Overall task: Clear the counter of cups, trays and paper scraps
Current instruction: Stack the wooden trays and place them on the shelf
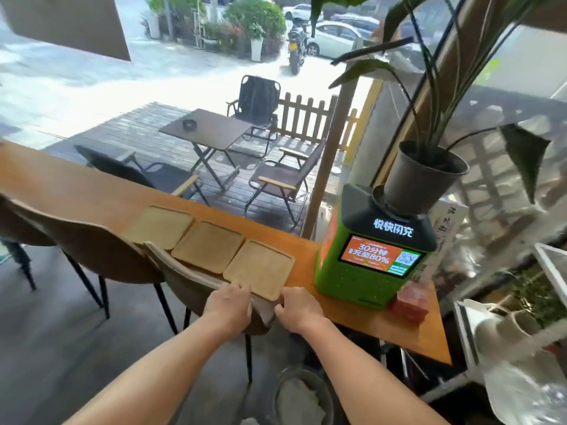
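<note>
Reaching over a chair back (196,280), both hands meet the nearest tray (259,268) on the counter (92,191). Left hand (228,305) touches its near edge, fingers loosely together. Right hand (299,306) curls at its corner; grip unclear.

The counter (101,191) is warm orange-brown wood. On it lie three pale tan wooden trays: the nearest tray (260,268), the middle tray (208,246) and the far tray (164,223), all plain and unpatterned. The charging kiosk (372,256) has a bright green body, a black top with white characters, and an orange screen with white text and a green patch. A dark grey plant pot (420,179) holds deep green leaves. The chair backs (101,256) are dull brown. A red box (409,305) sits beside the kiosk.
</note>
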